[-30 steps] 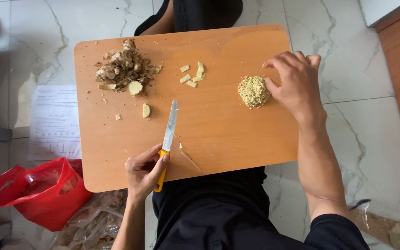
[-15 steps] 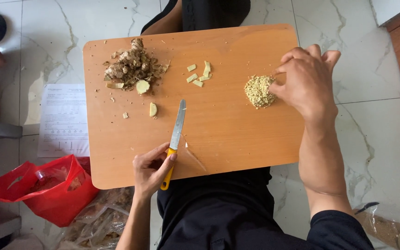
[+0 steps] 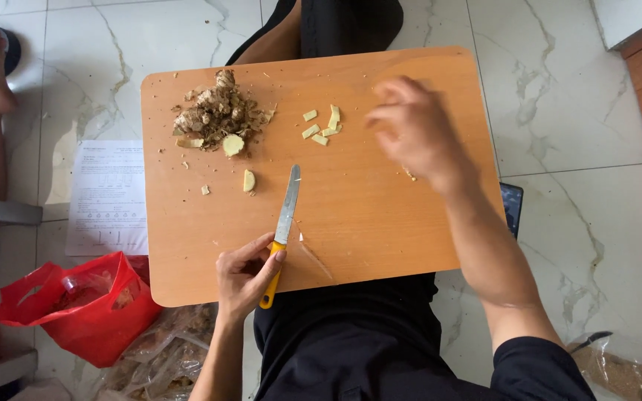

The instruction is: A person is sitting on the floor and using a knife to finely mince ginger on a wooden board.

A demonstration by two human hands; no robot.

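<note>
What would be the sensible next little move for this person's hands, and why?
Probably the right hand picks up the pale cut ginger pieces beside it; the left hand already holds the yellow-handled knife flat on the wooden board.

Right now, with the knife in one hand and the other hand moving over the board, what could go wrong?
1. The right hand is blurred in motion above the ginger slices, close to the tip of the knife; it might brush the blade.
2. The left hand grips only the yellow handle's upper part, so the knife may slip.
3. The cutting board lies on the person's lap and could tilt.
</note>
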